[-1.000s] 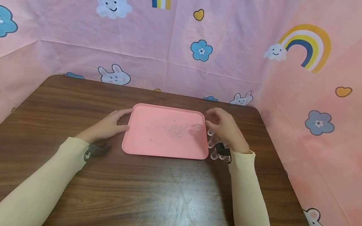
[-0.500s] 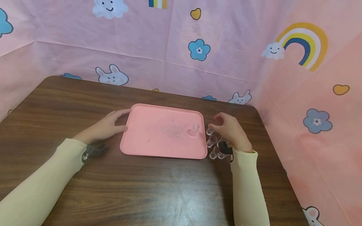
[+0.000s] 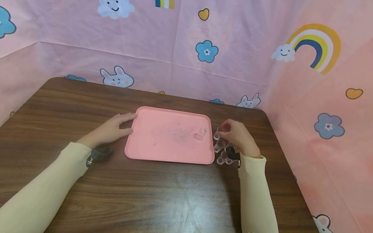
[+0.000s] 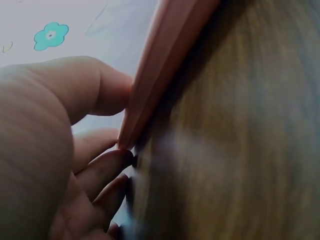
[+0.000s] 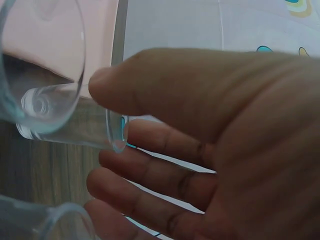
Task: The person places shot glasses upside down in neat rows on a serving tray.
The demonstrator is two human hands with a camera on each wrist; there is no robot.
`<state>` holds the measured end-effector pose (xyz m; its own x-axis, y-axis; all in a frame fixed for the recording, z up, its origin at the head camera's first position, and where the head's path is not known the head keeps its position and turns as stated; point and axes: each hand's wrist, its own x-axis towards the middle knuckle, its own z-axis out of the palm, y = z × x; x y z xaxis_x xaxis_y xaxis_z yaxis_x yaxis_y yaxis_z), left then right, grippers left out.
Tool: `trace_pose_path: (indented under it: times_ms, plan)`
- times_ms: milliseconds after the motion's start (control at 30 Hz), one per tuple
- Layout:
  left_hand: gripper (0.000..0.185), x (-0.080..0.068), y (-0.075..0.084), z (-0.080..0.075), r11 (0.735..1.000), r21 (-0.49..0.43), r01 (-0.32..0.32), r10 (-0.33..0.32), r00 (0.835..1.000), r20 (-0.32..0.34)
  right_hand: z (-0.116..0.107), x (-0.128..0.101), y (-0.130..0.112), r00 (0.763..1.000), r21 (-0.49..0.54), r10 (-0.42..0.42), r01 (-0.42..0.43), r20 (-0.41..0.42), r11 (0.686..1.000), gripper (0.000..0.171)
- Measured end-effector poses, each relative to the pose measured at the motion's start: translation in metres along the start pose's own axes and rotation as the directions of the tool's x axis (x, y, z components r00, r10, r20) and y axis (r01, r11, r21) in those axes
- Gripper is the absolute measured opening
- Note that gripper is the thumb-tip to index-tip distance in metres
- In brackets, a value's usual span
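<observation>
A pink tray (image 3: 163, 152) lies on the wooden table. My left hand (image 3: 109, 129) rests its thumb and fingertips against the tray's left edge, the fingers fairly straight. One small clear cup (image 3: 203, 130) stands on the tray near its right rim. Just right of the tray, my right hand (image 3: 237, 134) has its thumb and index finger at the mouth of another clear plastic cup (image 5: 70, 120), pinching its rim. That cup lies tilted in the right wrist view. Other clear cups (image 3: 220, 145) are close below this hand, partly hidden by the wrist.
The brown table (image 3: 140, 200) meets a pink printed cloth (image 3: 145, 42) hung behind it and along the right side. Dark marks (image 3: 180, 134) show on the tray's surface. A dark strap (image 3: 232, 153) sits at the right wrist.
My right hand has drawn back from the tray's right edge, away from the cup there, and lowered to another cup beside the tray. The left hand stays at the tray's edge.
</observation>
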<state>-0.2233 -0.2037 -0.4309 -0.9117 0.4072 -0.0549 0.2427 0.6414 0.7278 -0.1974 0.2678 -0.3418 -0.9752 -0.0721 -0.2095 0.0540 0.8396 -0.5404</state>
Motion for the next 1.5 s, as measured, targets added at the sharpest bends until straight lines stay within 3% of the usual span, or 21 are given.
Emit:
trace_pose_path:
  times_ms: [267, 500, 700, 900, 1200, 1500]
  plan:
    - [0.065, -0.0021, 0.001, 0.0005, 0.999, 0.002, 0.051, -0.051, 0.999, -0.01, 0.0019, 0.002, 0.0005, 0.999, -0.004, 0.036, -0.036, 0.036, 0.999, 0.038]
    - [0.064, -0.0051, -0.0036, -0.0053, 0.998, -0.051, 0.031, -0.031, 1.0, 0.006, 0.0031, 0.0036, 0.0021, 0.999, -0.013, 0.023, -0.023, 0.036, 1.0, 0.036]
    - [0.077, -0.004, -0.0081, -0.0072, 1.0, -0.018, -0.005, 0.006, 0.999, 0.042, 0.0035, 0.0058, 0.0033, 0.999, -0.027, 0.008, -0.007, 0.04, 1.0, 0.035]
    - [0.081, -0.0022, -0.008, -0.0071, 1.0, -0.023, 0.022, -0.021, 0.999, 0.025, 0.0037, 0.0087, 0.0043, 0.999, -0.056, -0.032, 0.033, 0.025, 0.998, 0.035]
    - [0.077, 0.0013, -0.0035, -0.0068, 0.999, -0.006, 0.046, -0.046, 0.999, 0.024, 0.0038, 0.0091, 0.0064, 0.999, -0.041, -0.003, 0.005, 0.049, 0.999, 0.036]
    - [0.076, -0.0003, -0.0039, -0.007, 0.999, -0.036, 0.027, -0.025, 0.999, 0.044, 0.0026, 0.0066, 0.0037, 0.998, -0.06, -0.063, 0.061, -0.028, 0.996, 0.033]
